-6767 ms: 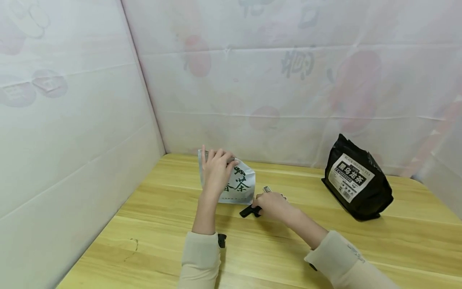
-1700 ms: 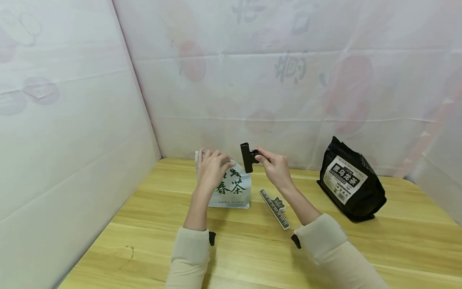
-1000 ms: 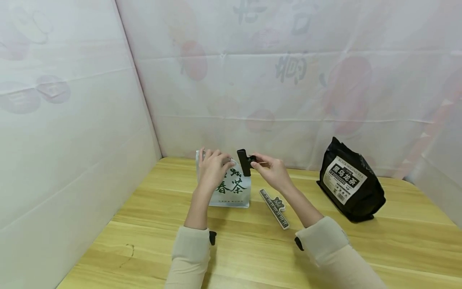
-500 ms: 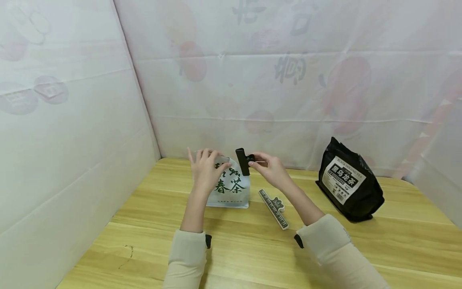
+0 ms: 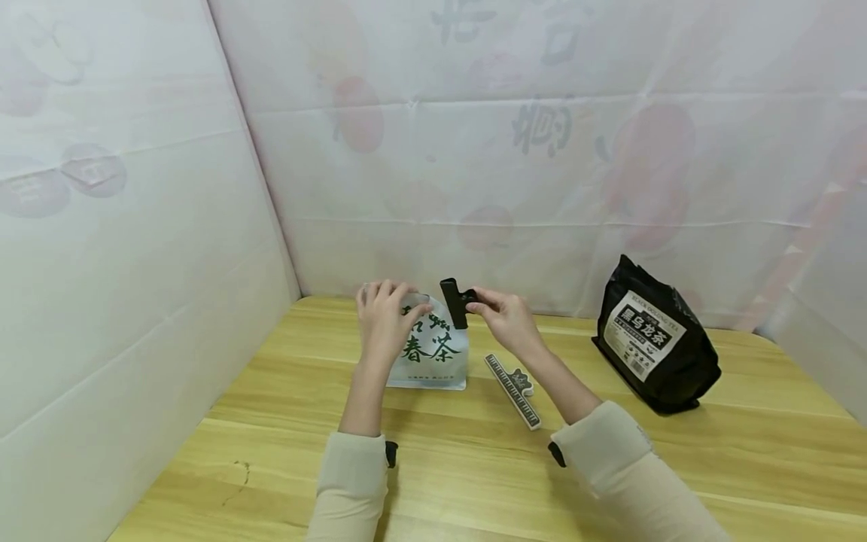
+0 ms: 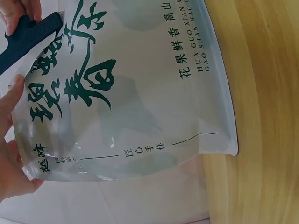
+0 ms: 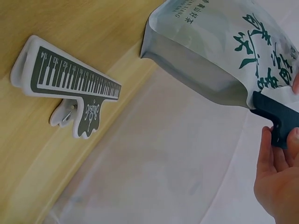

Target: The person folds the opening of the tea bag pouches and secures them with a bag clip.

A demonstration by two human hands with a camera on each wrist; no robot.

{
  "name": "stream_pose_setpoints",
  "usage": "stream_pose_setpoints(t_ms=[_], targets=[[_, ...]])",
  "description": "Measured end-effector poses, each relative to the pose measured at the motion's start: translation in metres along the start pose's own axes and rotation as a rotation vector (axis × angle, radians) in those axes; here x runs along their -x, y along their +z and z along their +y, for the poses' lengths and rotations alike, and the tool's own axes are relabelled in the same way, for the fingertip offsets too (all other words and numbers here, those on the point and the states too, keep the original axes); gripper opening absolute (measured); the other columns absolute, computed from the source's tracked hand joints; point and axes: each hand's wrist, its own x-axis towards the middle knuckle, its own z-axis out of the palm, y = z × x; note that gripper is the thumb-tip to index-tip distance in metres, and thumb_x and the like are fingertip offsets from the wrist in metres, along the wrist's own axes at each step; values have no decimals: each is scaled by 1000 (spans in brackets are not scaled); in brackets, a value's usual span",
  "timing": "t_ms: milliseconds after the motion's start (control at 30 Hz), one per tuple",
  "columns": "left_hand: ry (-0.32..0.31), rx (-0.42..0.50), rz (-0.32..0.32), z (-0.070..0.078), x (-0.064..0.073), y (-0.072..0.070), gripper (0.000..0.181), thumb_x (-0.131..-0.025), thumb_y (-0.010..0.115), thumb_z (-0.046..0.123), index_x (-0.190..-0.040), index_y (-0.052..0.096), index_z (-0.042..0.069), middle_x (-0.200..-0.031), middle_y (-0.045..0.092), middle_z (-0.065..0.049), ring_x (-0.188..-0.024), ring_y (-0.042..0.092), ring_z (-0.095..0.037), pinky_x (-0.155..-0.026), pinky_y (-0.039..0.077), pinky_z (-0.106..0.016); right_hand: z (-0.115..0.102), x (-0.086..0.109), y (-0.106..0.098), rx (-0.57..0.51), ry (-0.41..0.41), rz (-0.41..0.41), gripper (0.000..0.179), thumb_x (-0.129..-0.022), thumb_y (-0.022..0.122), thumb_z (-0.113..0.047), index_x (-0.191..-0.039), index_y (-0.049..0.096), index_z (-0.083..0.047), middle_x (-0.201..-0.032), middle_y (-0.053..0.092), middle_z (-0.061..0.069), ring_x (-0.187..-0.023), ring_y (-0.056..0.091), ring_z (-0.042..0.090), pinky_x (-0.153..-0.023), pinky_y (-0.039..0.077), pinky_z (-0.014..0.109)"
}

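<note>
Away from the back edge of the desk (image 5: pixel 474 482) lies the patterned clip (image 5: pixel 512 391). Nearer that edge stands the white bag (image 5: pixel 433 369); the left hand (image 5: pixel 386 324) pinches its top and should keep it flat. The right hand (image 5: pixel 511 320) grips the black clip (image 5: pixel 452 302); better to squeeze it fully.

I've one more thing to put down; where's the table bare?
Bare table: left, between fabric wall and left sleeve; right, between black bag and right sleeve. Crowded: centre, with the left hand, white bag, black clip, right hand and keyboard-print clip.
</note>
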Motion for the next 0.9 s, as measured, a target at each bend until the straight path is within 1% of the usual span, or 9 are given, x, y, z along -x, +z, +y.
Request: stream_pose_setpoints(t_ms=[33,100,167,233,267,467,700,833,900], targets=[[-2,2,1,0,0,0,34,-74,70,42,-97,68,16,-95,58,-1,-103,44,-24,-105,17,-45,0,0,0,7,-8,6,34,-85,65,-11,-115,61,5,-106,62,17,-85,65,22,-56,49,24],[-2,9,5,-1,1,0,34,-74,71,42,-96,68,16,-93,57,-1,-103,44,-24,-105,17,-45,-1,0,1,27,-29,13,34,-84,66,-10,-114,61,5,-105,62,18,-64,63,18,-47,41,21],[-2,20,8,-1,1,0,33,-73,71,41,-96,68,17,-92,57,-1,-102,44,-24,-105,17,-45,-3,0,1,49,-48,12,33,-84,66,-10,-114,61,5,-105,62,18,-47,50,13,-41,34,20],[1,30,13,-2,1,0,34,-73,72,41,-96,68,16,-92,57,-1,-102,45,-24,-104,18,-45,-5,-1,1,74,-63,8,33,-84,66,-10,-113,61,5,-105,62,18,-39,31,10,-38,28,21],[3,35,15,-2,1,0,34,-73,72,41,-95,68,16,-91,57,-1,-102,45,-24,-104,18,-46,-5,-1,1,87,-71,4,32,-85,66,-9,-113,61,5,-105,62,18,-38,25,10,-37,27,21],[-2,52,10,-2,0,-1,32,-73,73,39,-95,69,16,-91,58,-2,-102,45,-24,-104,18,-47,-11,-4,0,143,-131,-18,31,-84,67,-7,-111,62,6,-102,63,18,-37,20,3,-36,26,20],[-2,38,1,-1,-1,-2,32,-73,73,38,-96,69,15,-93,58,-2,-101,45,-23,-102,21,-46,-16,-4,1,242,-204,-33,29,-83,65,-2,-110,62,8,-92,67,13,-35,23,0,-35,25,19],[6,31,6,-1,-1,-2,32,-73,74,37,-96,69,15,-93,59,-2,-100,46,-23,-101,22,-46,-17,-5,2,279,-234,-35,28,-82,66,-1,-109,62,8,-91,67,13,-35,21,0,-34,25,18],[8,26,9,0,-1,-2,31,-73,74,36,-95,69,15,-93,59,-1,-100,46,-23,-101,23,-46,-18,-5,3,284,-254,-37,28,-82,66,1,-108,62,9,-90,67,13,-35,24,0,-35,25,18]])
